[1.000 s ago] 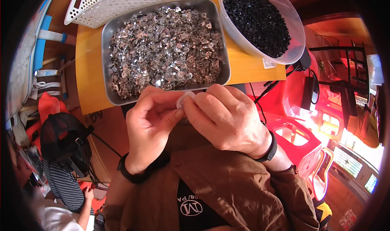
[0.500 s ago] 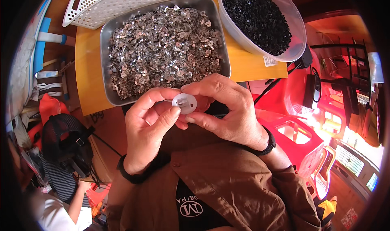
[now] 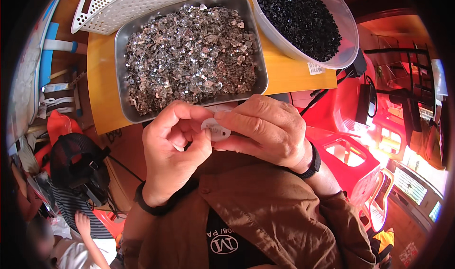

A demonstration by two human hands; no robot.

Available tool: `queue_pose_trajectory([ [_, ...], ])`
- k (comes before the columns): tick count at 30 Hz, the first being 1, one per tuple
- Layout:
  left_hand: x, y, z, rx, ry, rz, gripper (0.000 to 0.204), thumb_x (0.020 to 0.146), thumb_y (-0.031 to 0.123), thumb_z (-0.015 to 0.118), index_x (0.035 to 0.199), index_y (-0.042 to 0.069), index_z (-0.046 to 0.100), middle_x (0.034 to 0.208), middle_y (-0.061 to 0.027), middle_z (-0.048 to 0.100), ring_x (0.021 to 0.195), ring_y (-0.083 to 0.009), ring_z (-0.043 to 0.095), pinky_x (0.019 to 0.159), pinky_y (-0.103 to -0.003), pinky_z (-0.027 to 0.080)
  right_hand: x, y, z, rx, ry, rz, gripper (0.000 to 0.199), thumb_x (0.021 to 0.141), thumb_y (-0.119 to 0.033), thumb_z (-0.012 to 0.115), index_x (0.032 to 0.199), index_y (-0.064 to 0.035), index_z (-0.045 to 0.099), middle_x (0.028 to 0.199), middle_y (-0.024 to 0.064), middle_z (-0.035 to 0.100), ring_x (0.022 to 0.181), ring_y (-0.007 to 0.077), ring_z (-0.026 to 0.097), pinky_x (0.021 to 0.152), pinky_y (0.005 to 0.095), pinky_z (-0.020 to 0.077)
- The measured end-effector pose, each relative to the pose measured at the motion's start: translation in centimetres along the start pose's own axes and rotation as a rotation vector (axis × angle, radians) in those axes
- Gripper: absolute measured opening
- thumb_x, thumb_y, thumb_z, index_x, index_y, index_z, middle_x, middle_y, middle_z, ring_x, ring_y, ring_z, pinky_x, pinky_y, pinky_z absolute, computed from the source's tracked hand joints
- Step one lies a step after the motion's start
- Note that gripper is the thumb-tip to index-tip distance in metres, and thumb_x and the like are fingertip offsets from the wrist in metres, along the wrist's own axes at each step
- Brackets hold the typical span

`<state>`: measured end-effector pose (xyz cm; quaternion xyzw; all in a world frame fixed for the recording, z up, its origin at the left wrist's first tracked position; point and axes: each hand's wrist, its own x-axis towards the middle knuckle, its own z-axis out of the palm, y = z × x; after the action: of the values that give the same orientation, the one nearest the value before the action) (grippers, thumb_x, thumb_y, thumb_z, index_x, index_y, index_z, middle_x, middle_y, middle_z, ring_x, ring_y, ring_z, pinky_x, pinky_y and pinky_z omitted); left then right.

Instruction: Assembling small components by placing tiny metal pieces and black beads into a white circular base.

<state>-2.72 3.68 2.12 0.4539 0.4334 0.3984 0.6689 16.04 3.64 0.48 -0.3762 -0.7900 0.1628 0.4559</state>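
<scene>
A small round white plastic part (image 3: 219,130) with a dark hole near its edge is held between my two hands, just in front of a metal tray. My left hand (image 3: 176,143) pinches its left side between thumb and fingers. My right hand (image 3: 268,131) has its fingers closed over the top and right of the part, with a fingertip pressing on its face. Beyond them the steel tray (image 3: 121,86) is heaped with small shiny metal clips (image 3: 189,56). To its right, a translucent plastic tub (image 3: 350,41) holds many small black pieces (image 3: 301,22).
The tray and tub stand on a yellow-brown table (image 3: 102,89). A white perforated basket (image 3: 156,8) sits behind the tray. Red plastic stools (image 3: 350,169) are at the right. On the left are a black mesh cap (image 3: 71,162) and another person's arm (image 3: 87,236).
My right hand's fingers have moved over the white part and now cover more of its face. Both hands sit slightly lower. The other person's arm at lower left has shifted.
</scene>
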Motion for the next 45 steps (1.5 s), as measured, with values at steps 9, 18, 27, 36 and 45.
queue_pose_trajectory([
  [9,0.0,-0.2,0.5,0.176,0.057,0.031,0.02,0.077,-0.013,0.056,0.095,-0.003,0.055,0.091,-0.0033,0.056,0.077,-0.0048,0.055,0.066,-0.019,0.048,-0.9,1.0,0.9,0.061,0.042,0.005,0.042,0.06,-0.019,0.081,0.096,-0.0062,0.066,0.084,0.0049,0.064,0.069,0.019,0.064,0.056,0.0292,0.0522],
  [18,0.2,0.3,0.7,-0.071,-0.06,-0.007,0.017,0.082,-0.008,0.058,0.097,-0.001,0.054,0.094,-0.0035,0.053,0.083,-0.0066,0.055,0.072,-0.021,0.047,-1.2,0.8,0.7,0.038,0.052,-0.017,0.041,0.063,-0.021,0.08,0.098,-0.0061,0.065,0.086,0.0056,0.065,0.072,0.0194,0.065,0.06,0.0296,0.0549],
  [27,0.5,-0.4,-0.2,-0.042,-0.078,-0.057,0.015,0.077,-0.008,0.057,0.086,0.002,0.05,0.088,-0.0015,0.05,0.075,-0.0039,0.05,0.065,-0.018,0.043,-1.9,0.4,1.5,-0.033,0.049,-0.104,0.036,0.067,-0.018,0.078,0.097,-0.0054,0.064,0.084,0.0046,0.064,0.073,0.0193,0.065,0.063,0.0305,0.0553],
  [36,0.1,-0.5,-0.2,-0.291,-0.164,-0.133,0.024,0.091,0.005,0.055,0.113,-0.003,0.051,0.101,-0.0128,0.062,0.08,-0.0133,0.06,0.067,-0.026,0.051,-1.3,0.2,0.6,0.224,0.09,0.222,0.035,0.063,-0.026,0.082,0.089,-0.0075,0.067,0.079,0.0051,0.067,0.068,0.0191,0.066,0.059,0.028,0.0528],
  [45,-0.1,-1.0,-0.9,-0.32,-0.262,-0.075,0.031,0.091,0.008,0.056,0.119,-0.004,0.051,0.115,-0.013,0.059,0.105,-0.0201,0.058,0.093,-0.034,0.045,-1.0,0.1,0.0,0.175,0.088,0.156,0.042,0.064,-0.031,0.081,0.094,-0.0073,0.065,0.086,0.006,0.066,0.071,0.0204,0.065,0.06,0.0292,0.0517],
])
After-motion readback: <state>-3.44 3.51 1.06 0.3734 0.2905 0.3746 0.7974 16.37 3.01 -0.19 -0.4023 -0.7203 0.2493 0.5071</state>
